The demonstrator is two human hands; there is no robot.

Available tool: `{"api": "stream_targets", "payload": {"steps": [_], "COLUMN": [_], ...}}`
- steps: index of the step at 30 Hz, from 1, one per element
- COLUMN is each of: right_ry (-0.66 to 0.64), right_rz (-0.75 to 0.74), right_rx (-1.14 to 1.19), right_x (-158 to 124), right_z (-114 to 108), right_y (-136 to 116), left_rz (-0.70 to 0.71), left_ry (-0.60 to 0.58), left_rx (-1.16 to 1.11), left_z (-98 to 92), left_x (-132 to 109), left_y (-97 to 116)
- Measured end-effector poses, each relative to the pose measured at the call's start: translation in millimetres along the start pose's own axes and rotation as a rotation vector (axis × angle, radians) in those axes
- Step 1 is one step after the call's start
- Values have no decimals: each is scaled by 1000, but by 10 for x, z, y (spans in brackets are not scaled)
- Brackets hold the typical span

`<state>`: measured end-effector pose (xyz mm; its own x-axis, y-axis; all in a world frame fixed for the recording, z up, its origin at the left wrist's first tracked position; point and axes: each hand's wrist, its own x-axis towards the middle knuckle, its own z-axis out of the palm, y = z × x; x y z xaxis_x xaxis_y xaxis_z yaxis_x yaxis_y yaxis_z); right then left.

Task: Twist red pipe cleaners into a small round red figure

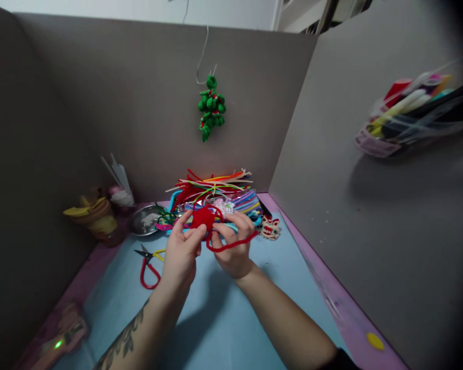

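Head-worn view, forward and down

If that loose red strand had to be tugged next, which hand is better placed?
Probably the right hand: the red strand passes right in front of it, its tail toward that side. The left hand seems busier, pinching the red piece.

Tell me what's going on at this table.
A person's left hand pinches a small red piece. The right hand is at its other side, with a loose red strand trailing across it. Beyond the hands lies a pile of colorful fuzzy sticks. Scissors lie spread on the blue mat, left of the hands.
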<state>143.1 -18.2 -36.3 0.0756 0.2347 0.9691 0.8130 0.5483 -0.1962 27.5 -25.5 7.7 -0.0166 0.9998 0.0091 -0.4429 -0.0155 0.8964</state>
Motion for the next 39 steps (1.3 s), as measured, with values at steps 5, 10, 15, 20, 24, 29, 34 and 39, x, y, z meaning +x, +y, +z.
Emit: {"api": "stream_targets", "payload": {"steps": [5, 10, 15, 20, 24, 29, 34, 39], "right_ry": [29, 37, 26, -21, -35, -64, -67, -150], "right_rz": [29, 22, -31, -139, -131, -88, -77, -18], "right_rx": [-72, -94, -133, -134, -115, -97, -103, -60], "right_x": [-15, -24, -30, -16, -11, 12, -10, -44], "right_z": [20, -6, -26, -47, -41, -30, 7, 23], "right_y": [-2, 18, 33, 95, 135, 95, 55, 84], "left_rz": [0, -9, -115, -220, -249, -257, -199, -127], "left_ry": [6, 22, 29, 42, 41, 39, 25, 36], "left_rx": [-13, -52, -138, -168, -194, -215, -198, -127], "left_z": [27, 39, 40, 12, -15, -17, -19, -14], "left_x": [-34, -51, -39, 18, 56, 59, 41, 33], "left_y": [-26, -47, -70, -97, -126, -110, -54, -53]}}
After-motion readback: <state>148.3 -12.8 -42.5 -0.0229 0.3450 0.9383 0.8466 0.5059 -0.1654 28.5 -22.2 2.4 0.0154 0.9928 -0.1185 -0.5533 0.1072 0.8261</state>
